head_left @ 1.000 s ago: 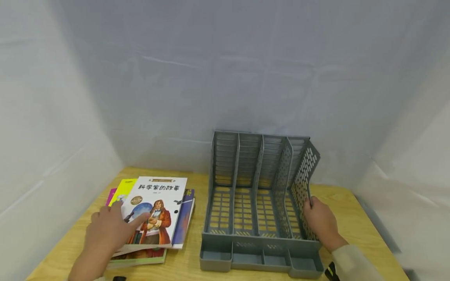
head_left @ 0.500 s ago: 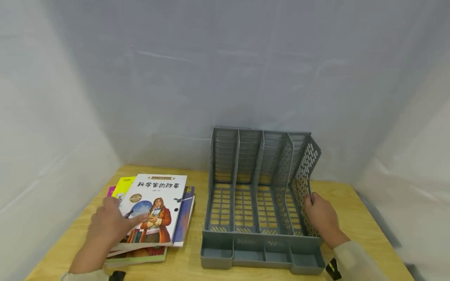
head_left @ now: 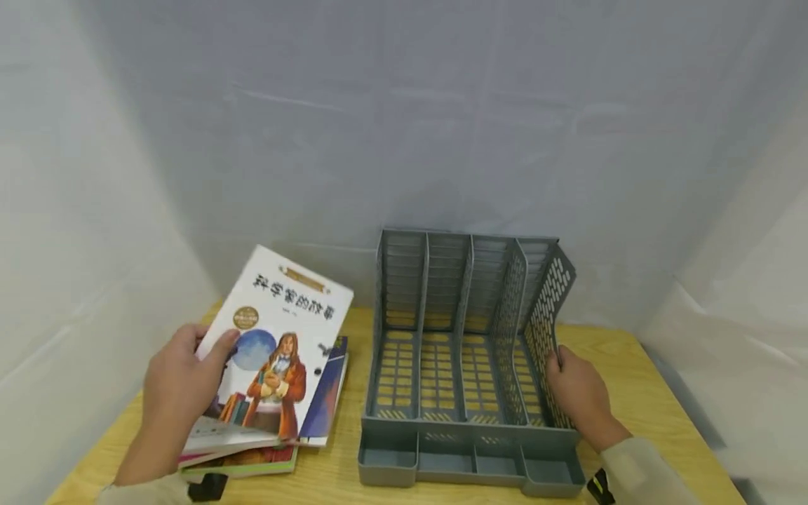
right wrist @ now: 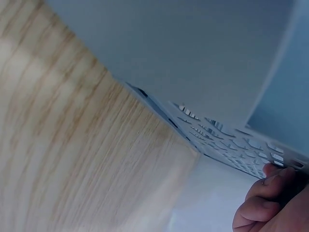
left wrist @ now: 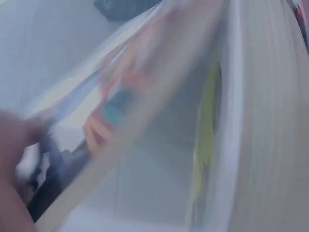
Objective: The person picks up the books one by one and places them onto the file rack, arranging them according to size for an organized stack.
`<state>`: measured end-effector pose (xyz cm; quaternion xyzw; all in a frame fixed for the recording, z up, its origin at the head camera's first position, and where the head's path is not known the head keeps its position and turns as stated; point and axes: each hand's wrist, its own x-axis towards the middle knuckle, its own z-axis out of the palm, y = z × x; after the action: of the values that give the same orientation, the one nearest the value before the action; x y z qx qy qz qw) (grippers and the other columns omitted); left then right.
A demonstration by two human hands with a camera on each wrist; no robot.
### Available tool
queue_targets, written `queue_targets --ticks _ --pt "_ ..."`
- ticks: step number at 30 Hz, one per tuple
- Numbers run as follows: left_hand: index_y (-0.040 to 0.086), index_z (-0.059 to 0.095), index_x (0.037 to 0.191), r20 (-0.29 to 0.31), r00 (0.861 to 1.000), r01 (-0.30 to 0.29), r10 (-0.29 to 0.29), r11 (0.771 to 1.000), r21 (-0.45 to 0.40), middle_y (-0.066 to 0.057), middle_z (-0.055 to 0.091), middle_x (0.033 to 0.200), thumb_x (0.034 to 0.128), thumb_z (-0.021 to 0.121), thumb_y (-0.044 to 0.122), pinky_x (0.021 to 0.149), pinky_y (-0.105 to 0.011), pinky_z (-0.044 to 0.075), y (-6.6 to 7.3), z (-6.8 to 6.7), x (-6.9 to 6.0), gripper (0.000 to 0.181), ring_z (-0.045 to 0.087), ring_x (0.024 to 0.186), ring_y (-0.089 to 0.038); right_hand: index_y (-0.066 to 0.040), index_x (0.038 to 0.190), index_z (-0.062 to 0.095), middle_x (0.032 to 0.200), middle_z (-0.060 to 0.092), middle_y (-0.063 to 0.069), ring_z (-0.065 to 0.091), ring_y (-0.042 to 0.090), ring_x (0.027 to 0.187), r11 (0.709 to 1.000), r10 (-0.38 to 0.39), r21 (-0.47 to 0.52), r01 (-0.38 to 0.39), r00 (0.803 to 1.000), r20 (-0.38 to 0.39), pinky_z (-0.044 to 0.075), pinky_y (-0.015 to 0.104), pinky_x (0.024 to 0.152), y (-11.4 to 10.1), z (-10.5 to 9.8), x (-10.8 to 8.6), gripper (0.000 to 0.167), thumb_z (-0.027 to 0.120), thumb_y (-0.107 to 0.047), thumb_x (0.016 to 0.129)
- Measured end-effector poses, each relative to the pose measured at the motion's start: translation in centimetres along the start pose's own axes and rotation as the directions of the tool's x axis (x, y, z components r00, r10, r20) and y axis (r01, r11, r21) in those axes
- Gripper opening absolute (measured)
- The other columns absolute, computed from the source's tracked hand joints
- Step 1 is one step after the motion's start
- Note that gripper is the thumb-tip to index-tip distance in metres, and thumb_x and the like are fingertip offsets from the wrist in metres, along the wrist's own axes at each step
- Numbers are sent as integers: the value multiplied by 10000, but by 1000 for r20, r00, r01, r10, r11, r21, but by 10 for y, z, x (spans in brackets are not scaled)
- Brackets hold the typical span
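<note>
My left hand (head_left: 183, 386) pinches a white-covered book (head_left: 280, 308) by its left edge, thumb on the front cover. The book's far end is tilted up off a stack, and its cover shows a long-haired figure in a red coat. In the blurred left wrist view the raised book (left wrist: 120, 106) stands apart from a thick book (left wrist: 270, 121) beside it. At the right, my right hand (head_left: 577, 396) grips the front edge of the side panel of a grey plastic file rack (head_left: 467, 431). The right wrist view shows curled fingers (right wrist: 263, 203) at the perforated panel (right wrist: 231, 145).
Under the raised book lie several more books, among them a purple-blue one (head_left: 328, 400) and a green-edged one (head_left: 252, 464). The rack has upright dividers and small front trays. A wooden table (head_left: 341, 484) carries everything, with pale sheeting (head_left: 442, 140) behind and at both sides.
The left hand has taken hold of the white book and raised its far end off the stack, turning it slightly clockwise. The right hand stays on the rack.
</note>
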<state>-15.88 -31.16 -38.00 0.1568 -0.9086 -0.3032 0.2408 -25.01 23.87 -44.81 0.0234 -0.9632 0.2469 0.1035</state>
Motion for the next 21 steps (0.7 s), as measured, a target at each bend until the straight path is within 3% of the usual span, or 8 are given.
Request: queue_targets --ticks 2,4,5,8,11,14,18,21 --pt "-6 510 1114 -166 985 -65 43 990 -127 -212 600 807 1032 619 435 506 -289 356 10 4 -5 461 514 585 -255 -116 796 402 642 400 45 366 191 529 1000 1 2 -1 1000 -5 312 334 507 0 1 0 392 317 -313 1123" --pt "-12 453 1097 -238 967 -140 93 972 -190 -256 644 896 1033 644 320 451 -257 359 14 9 -8 389 545 573 -267 -112 793 400 639 401 48 367 195 524 1000 3 10 -3 1000 -10 315 336 507 0 1 0 395 317 -309 1125" --pt "-16 451 1147 -217 970 -159 114 966 -205 -280 653 955 1029 650 269 439 -242 394 14 11 -9 367 583 601 -293 -111 794 399 638 402 50 367 196 523 1000 3 13 -3 1000 -10 316 337 508 0 1 0 395 319 -308 1126" --pt "-22 444 1311 -37 987 -158 154 974 -159 -302 660 1123 1009 635 183 483 -261 492 6 17 -8 411 654 753 -339 -109 795 403 635 406 51 371 197 518 1000 2 23 -2 1000 -9 320 337 510 -1 2 0 399 316 -313 1127" --pt "-17 384 1486 159 981 -98 112 990 -98 -247 662 1120 974 639 180 571 -319 544 -5 21 -5 605 646 834 -313 -110 801 405 633 403 48 368 194 515 1000 -1 27 1 1000 -2 319 335 509 -1 2 1 399 311 -319 1127" --pt "-19 401 1495 243 968 -53 66 997 -61 -239 672 1099 964 658 222 651 -385 563 -13 21 -2 637 643 848 -307 -104 802 407 624 405 51 365 198 503 999 -7 37 6 1000 9 323 335 505 -2 1 0 407 301 -321 1130" --pt "-77 433 1486 306 951 -17 36 998 -64 -336 624 1283 958 680 258 852 -545 560 -14 18 4 672 644 1049 -423 -103 802 409 626 410 51 369 199 507 999 3 42 -3 1000 3 326 337 503 -1 0 1 406 305 -322 1128" --pt "-103 464 1451 326 945 -3 30 996 -84 -342 642 1254 953 670 248 752 -489 583 -9 18 5 643 660 944 -391 -107 805 412 634 410 47 371 198 518 999 22 45 -22 1000 5 326 338 505 -1 0 1 406 305 -333 1125"
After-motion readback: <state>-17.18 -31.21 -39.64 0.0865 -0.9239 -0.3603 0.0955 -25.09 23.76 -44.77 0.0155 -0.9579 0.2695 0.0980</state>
